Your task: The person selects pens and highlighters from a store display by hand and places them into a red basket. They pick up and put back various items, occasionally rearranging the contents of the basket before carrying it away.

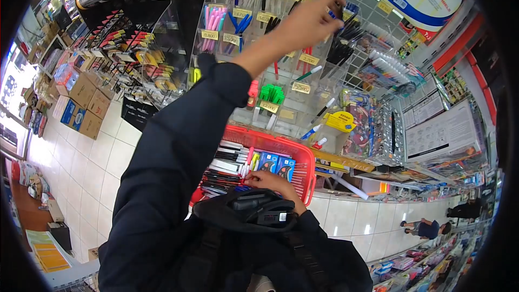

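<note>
My left hand (313, 21) reaches up to the upper right part of a clear acrylic pen rack (286, 114). Its fingers are curled in a pinch around a dark pen with a blue part (331, 14), beside dark pens (341, 48) in the rack. Lower down, my right hand (270, 182) is inside a red plastic basket (307, 162). The fingers are bent and closed over the pens (230, 167) lying there; what they grip is hidden. Blue boxes (275, 165) and a pink marker (250, 156) lie by this hand.
Green pens (272, 94) and pink pens (215, 19) stand in priced slots. Cardboard boxes (84, 103) sit on the tiled floor at left. A hanging blister-pack display (138, 48) is beside the rack. Two people (427, 230) are in the aisle at right.
</note>
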A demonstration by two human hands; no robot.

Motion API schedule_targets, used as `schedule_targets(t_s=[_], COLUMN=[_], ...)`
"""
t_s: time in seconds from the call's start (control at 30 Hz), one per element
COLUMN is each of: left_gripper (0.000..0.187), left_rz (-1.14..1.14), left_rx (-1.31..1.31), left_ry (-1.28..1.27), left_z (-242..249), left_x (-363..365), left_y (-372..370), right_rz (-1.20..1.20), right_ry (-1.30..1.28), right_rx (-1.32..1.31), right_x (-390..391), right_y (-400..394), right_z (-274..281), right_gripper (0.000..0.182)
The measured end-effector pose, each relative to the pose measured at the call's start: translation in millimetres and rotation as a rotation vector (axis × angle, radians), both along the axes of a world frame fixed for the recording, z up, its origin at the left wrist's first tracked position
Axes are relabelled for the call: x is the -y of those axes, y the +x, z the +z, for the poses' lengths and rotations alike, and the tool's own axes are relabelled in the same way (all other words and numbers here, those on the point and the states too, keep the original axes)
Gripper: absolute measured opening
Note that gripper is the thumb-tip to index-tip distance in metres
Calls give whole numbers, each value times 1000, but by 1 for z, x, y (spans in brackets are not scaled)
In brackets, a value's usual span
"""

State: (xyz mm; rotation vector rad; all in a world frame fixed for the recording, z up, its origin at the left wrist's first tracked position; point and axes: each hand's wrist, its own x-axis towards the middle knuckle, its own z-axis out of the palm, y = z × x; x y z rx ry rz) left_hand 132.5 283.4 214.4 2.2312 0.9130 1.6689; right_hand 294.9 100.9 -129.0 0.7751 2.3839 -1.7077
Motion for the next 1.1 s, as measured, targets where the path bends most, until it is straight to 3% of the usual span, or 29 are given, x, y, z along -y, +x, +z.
schedule_targets(t_s=[0.17, 0.43, 0.57, 0.7, 0.8, 0.87, 1.0, 1.1], left_gripper=[37, 40, 33, 27, 28, 30, 29, 26], left_rz=[46, 116, 97, -102, -270, -358, -568, -384], left_rx=[-167, -384, -229, -90, -192, -396, -407, -368], left_ry=[103, -101, 53, -107, -336, -606, -1006, -1121], left_z=[-32, -69, -66, -62, -108, -141, -262, -325], left_x=[-40, -64, -48, 18, 76, 117, 172, 213], left_y=[52, 64, 51, 28, 8, -6, -32, -41], right_rz=[-22, -37, -16, -29, -113, -108, -13, -18], right_ry=[-14, -6, 20, 74, 151, 187, 275, 306], right_rx=[55, 124, 90, 141, 202, 275, 322, 305], right_x=[0, -2, -3, -4, -8, -5, -3, -1], right_y=[2, 5, 8, 15, 23, 21, 19, 19], right_z=[11, 12, -7, -14, -14, 9, 12, -3], right_gripper=[41, 45, 44, 39, 38, 36, 27, 25])
